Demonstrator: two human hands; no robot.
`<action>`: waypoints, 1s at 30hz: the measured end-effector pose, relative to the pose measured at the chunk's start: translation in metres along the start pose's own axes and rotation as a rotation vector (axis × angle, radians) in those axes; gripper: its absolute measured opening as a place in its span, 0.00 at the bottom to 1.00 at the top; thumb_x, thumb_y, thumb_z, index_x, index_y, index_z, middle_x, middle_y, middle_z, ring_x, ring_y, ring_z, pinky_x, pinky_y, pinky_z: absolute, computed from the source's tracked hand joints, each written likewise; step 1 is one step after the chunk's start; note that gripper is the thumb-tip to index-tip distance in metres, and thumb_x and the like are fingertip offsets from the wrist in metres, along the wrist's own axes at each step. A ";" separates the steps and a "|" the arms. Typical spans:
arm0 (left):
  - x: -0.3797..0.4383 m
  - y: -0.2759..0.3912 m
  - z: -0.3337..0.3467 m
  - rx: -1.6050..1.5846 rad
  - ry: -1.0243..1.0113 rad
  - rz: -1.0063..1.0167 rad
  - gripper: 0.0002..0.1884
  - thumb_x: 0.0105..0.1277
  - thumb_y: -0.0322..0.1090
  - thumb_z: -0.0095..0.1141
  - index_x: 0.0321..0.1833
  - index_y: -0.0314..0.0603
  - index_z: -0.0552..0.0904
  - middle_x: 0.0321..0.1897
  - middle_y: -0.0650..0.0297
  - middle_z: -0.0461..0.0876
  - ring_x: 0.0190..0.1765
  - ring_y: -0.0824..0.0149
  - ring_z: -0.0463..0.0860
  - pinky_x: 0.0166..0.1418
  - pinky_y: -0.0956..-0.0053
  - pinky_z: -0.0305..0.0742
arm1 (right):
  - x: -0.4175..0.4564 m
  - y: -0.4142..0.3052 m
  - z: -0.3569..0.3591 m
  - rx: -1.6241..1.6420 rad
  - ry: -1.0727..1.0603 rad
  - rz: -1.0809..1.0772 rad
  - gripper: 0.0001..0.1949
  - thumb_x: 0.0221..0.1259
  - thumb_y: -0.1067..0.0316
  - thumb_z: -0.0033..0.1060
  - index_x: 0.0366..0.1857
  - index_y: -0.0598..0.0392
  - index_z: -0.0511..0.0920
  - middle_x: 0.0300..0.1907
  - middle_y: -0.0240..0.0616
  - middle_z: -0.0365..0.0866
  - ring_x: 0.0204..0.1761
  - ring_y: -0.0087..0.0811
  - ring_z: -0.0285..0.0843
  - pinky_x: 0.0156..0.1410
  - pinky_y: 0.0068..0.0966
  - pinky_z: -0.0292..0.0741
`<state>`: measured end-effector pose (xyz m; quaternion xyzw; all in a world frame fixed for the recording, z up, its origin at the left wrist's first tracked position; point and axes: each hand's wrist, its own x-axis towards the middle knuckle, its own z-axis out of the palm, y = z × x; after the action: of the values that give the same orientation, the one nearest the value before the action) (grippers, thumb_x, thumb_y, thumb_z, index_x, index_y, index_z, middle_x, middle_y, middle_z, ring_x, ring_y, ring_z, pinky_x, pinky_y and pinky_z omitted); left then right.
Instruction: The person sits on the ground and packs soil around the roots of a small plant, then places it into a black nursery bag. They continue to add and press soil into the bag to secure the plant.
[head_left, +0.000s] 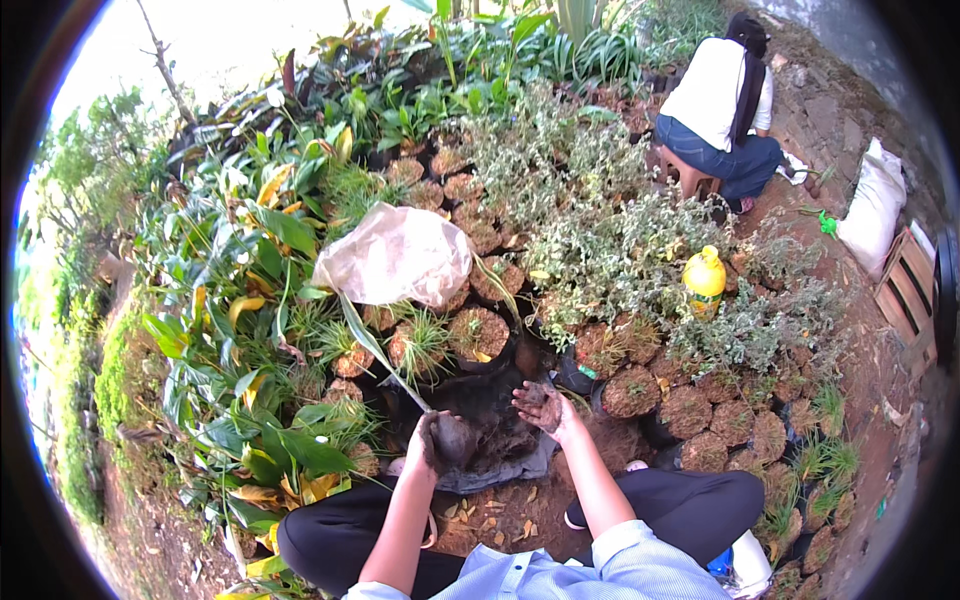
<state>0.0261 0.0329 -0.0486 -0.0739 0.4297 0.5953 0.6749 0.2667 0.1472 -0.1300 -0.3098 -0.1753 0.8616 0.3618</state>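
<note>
My left hand (429, 444) is wrapped around a dark, muddy root ball (454, 441) of a plant. From it a pale stem (390, 367) with long leaves rises up and to the left, and a translucent plastic bag (397, 255) covers its upper part. To the right, my right hand (546, 409) is palm up with fingers spread, smeared with soil and holding nothing. Below and between both hands, dark soil (502, 431) lies on a grey sheet (517, 471) in front of my crossed legs.
Potted seedlings (480, 334) stand close ahead and right. Leafy plants (292, 442) crowd the left. A yellow plastic bottle (704, 281) is among grey-green plants. A person (712, 112) sits on a stool at the upper right, near a white sack (874, 210) and wooden crate (907, 292).
</note>
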 end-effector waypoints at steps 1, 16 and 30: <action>-0.003 0.006 0.004 0.017 -0.025 -0.025 0.14 0.64 0.41 0.52 0.46 0.40 0.76 0.38 0.55 0.82 0.43 0.56 0.82 0.51 0.58 0.79 | -0.005 -0.002 0.003 0.098 -0.073 0.007 0.22 0.69 0.53 0.42 0.57 0.57 0.73 0.55 0.51 0.78 0.55 0.46 0.79 0.57 0.39 0.77; -0.070 0.111 0.019 0.370 -0.051 -0.011 0.15 0.65 0.42 0.44 0.39 0.36 0.76 0.32 0.55 0.81 0.36 0.54 0.82 0.48 0.56 0.79 | -0.064 -0.011 0.109 -0.245 0.051 -0.361 0.12 0.61 0.82 0.49 0.46 0.68 0.78 0.40 0.48 0.84 0.40 0.39 0.85 0.48 0.32 0.84; -0.092 0.108 0.015 0.134 -0.106 -0.040 0.17 0.63 0.42 0.47 0.43 0.35 0.77 0.34 0.55 0.82 0.39 0.53 0.82 0.52 0.55 0.78 | -0.067 0.034 0.126 -0.154 0.111 -0.282 0.13 0.65 0.74 0.51 0.52 0.63 0.76 0.46 0.47 0.83 0.44 0.38 0.84 0.46 0.28 0.82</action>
<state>-0.0529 0.0040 0.0668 -0.0059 0.4307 0.5547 0.7119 0.2022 0.0655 -0.0267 -0.3561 -0.2625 0.7680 0.4632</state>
